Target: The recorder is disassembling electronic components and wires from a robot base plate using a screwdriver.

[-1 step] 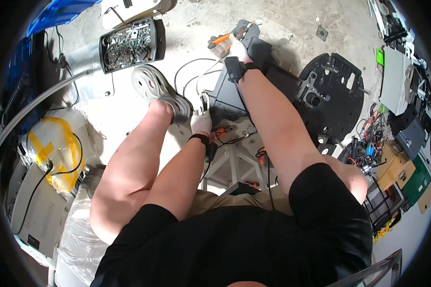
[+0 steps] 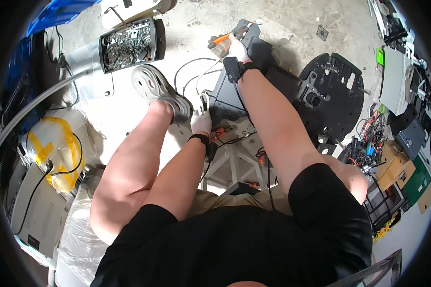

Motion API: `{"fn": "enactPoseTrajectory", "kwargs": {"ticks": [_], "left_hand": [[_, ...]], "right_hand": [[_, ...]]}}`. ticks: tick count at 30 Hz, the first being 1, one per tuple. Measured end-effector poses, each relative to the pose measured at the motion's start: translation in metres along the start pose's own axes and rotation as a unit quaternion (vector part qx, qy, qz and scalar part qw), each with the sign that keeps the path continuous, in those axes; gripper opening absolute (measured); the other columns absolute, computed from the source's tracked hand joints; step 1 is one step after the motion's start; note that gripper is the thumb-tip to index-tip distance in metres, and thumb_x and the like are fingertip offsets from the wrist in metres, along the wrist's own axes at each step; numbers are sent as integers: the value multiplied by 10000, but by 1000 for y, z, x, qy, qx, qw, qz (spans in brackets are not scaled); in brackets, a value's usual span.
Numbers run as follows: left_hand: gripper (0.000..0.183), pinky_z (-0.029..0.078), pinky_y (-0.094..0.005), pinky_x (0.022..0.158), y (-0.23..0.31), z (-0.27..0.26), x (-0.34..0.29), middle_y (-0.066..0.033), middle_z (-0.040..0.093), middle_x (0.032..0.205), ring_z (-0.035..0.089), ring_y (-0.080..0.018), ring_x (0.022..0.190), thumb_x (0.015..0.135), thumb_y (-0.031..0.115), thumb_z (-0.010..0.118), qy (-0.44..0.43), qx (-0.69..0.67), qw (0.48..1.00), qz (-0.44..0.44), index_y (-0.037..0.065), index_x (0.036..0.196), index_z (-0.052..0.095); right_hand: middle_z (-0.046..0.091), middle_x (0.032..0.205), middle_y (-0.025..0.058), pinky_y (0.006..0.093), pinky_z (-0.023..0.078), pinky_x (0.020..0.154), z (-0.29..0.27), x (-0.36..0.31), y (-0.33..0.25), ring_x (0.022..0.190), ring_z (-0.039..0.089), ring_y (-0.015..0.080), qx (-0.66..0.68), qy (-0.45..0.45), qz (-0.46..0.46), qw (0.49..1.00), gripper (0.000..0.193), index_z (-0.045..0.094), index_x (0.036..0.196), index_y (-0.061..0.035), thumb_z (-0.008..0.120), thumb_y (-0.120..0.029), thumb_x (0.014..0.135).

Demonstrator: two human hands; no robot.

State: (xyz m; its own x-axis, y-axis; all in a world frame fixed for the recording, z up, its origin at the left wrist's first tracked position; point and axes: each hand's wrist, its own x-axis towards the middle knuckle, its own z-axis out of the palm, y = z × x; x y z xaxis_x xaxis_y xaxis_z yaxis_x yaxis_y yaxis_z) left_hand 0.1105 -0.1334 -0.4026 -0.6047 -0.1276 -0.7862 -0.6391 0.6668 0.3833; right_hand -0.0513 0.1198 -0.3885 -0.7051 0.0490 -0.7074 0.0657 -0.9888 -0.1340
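Observation:
My left hand point(image 2: 200, 123), in a white glove, is closed round a looped white cable point(image 2: 205, 100) beside the near left edge of a dark grey plastic housing point(image 2: 221, 90). A thin length of that cable runs up toward my other hand. Farther off, my right hand point(image 2: 236, 50), gloved too, grips orange-handled pliers point(image 2: 219, 41) at the far end of the housing. Their jaws are hard to make out against a grey part point(image 2: 244, 29) with thin wire ends. A black block point(image 2: 260, 51) adjoins the housing, to the right of my right hand.
A black tray point(image 2: 155, 45) of screws and small metal parts stands far left. Right of the housing lies a round black plate point(image 2: 340, 79) with springs. Tangled wires point(image 2: 371, 131) and a wooden box point(image 2: 396, 165) are at the right. Another orange-handled tool point(image 2: 219, 133) lies near my left wrist.

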Motion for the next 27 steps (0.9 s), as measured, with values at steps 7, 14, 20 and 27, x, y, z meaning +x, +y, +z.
{"fn": "enactPoseTrajectory", "kwargs": {"ticks": [7,14,20,27], "left_hand": [[211,473,-369,821,1,8,-2,-175,646,910,619,-309,890,881,71,426,2,216,970,116,7,997,590],[358,486,-382,814,-6,-4,3,-238,653,952,632,-342,919,884,242,498,-39,275,944,180,-51,1071,585],[284,494,-365,786,36,-8,-23,-202,655,906,613,-328,917,928,160,411,-19,138,989,43,-19,992,622],[350,491,-394,816,57,28,-21,-220,664,942,628,-355,918,871,263,518,-58,220,949,219,-39,1014,621]], "right_hand": [[478,1243,263,521,396,1049,-3,0,-4,1181,481,418,45,-27,-49,997,530,351,1259,85,336,-382,1010],[511,1162,238,556,429,983,6,-3,-7,1049,553,382,12,57,-15,998,384,440,1093,28,399,-343,1001],[608,837,174,481,541,703,-13,15,-9,749,632,313,-37,123,-41,991,309,512,965,-24,457,-327,985],[606,623,48,322,472,503,-73,24,-34,562,611,174,-723,-7,-264,639,220,618,814,-42,577,-246,887]]}}
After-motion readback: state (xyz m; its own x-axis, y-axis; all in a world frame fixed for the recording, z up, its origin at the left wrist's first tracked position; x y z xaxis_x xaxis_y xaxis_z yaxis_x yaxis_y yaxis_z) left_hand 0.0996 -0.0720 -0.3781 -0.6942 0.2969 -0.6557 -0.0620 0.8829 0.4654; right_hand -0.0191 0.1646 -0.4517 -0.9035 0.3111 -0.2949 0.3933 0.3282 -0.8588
